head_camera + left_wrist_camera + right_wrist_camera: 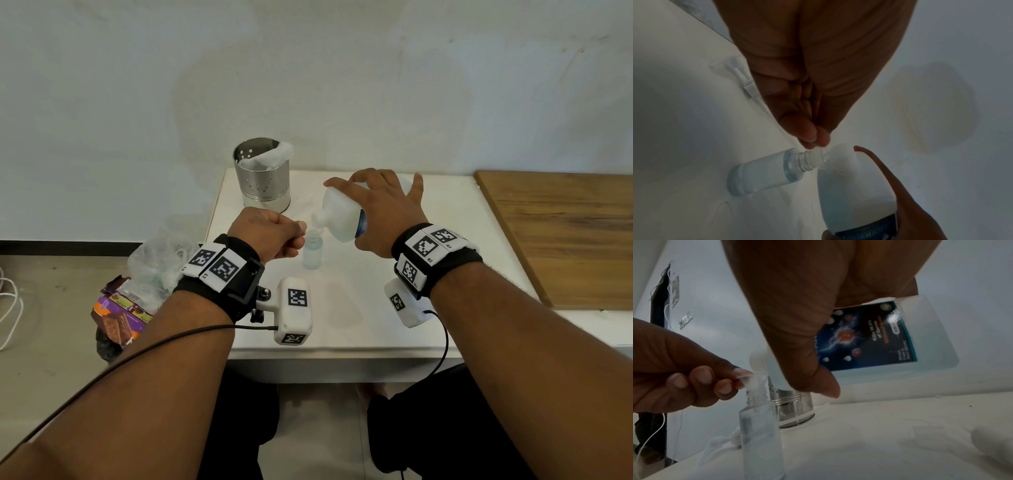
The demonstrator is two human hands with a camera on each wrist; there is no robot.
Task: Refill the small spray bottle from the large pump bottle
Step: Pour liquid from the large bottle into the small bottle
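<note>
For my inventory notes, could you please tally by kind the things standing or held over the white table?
Bottles: 2, the small bottle and the large bottle
Funnels: 1, the funnel
Metal holders: 1, the metal holder
Total: 4

Bottles near the table's middle, tin at the back

The small spray bottle (312, 253) stands on the table (346, 308); the large pump bottle (339, 214) is tilted above it, the metal tin (262, 174) near the back left corner.

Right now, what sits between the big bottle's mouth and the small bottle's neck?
A small clear funnel, pinched by the left hand, seated in the small bottle; clearest in the right wrist view.
</note>
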